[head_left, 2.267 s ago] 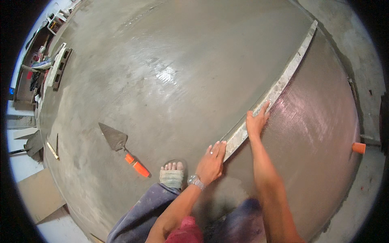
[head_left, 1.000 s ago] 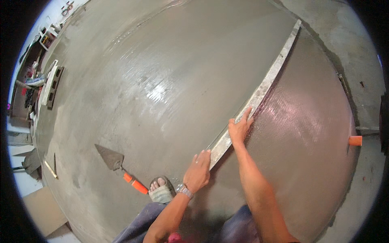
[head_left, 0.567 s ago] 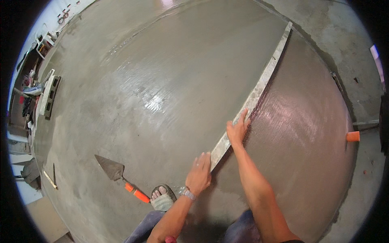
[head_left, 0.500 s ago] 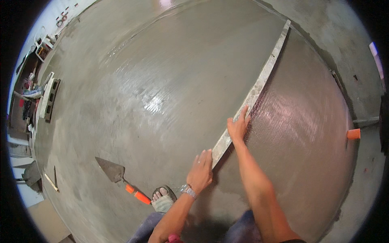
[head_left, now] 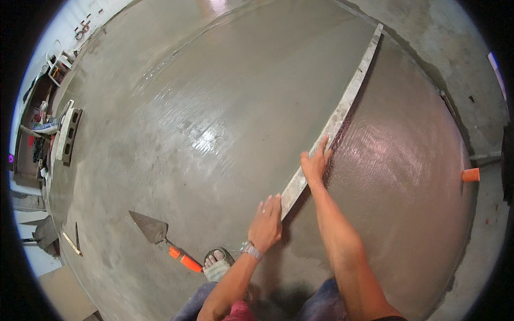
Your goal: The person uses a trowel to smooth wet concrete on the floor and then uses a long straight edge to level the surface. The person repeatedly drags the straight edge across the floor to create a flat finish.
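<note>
Along the far left rim, beyond the edge of the smooth grey cement (head_left: 134, 123), sit a brown trough (head_left: 25, 155) with mixed items in it, a dark flat blade (head_left: 46, 234) and a tan board (head_left: 65, 291). Just right of the trough are a white plastic stool (head_left: 59, 69), higher up, and a grey hollow block (head_left: 69, 140). Lower, a pale stick (head_left: 71, 244) and a thin dark one lie on the cement, meeting at their near ends. Next comes a pointed trowel (head_left: 151, 228), blade toward the upper left, its orange handle reaching down beside a sandalled foot (head_left: 216, 267). To the right of that foot, the left hand (head_left: 265, 227), with a ring and a metal wristwatch (head_left: 250, 249), rests its nearly straight fingers against the near end of a long pale straightedge (head_left: 342, 109); its thumb is hidden, so whether it grips cannot be told. The straightedge lies diagonally over the cement toward the upper right. Farther along it, the right hand (head_left: 316, 163) grasps it, thumb on the left side. At far right, a short orange tube (head_left: 471, 175) stands out near the border of rougher floor
</note>
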The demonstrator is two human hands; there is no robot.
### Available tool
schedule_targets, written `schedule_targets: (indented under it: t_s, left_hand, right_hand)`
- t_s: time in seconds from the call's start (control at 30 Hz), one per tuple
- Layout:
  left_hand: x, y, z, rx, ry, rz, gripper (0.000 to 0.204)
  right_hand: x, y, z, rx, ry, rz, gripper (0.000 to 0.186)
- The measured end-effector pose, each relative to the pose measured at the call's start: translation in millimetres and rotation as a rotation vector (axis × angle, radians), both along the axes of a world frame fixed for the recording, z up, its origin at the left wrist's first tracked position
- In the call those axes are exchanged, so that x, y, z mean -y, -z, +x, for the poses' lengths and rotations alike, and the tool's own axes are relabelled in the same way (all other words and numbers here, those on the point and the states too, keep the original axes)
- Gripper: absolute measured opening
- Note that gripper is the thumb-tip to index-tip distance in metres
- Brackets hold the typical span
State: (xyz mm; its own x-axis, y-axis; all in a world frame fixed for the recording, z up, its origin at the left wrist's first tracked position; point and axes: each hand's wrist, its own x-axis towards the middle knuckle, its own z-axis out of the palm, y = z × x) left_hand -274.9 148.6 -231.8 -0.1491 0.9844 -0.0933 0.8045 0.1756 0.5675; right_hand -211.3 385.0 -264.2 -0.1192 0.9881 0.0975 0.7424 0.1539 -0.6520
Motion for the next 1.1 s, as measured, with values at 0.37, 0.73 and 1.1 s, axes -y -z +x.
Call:
schedule_targets:
  t_s: [0.37, 0.73, 1.1]
  left_hand:
    - [-6, 0, -6, 0.003, -0.01, -0.01, 0.078]
    - [-2, -4, -11, 0.036, -0.011, 0.008, 0.082]
    - [148, -58, -117, -0.038, -0.015, -0.3, 0.069]
  right_hand:
    - [0, -4, -6, -0.004, 0.03, -0.079, 0.093]
    - [6, -14, -13, 0.037, 0.095, -0.163, 0.095]
    - [8, -12, -12, 0.144, 0.098, -0.134, 0.093]
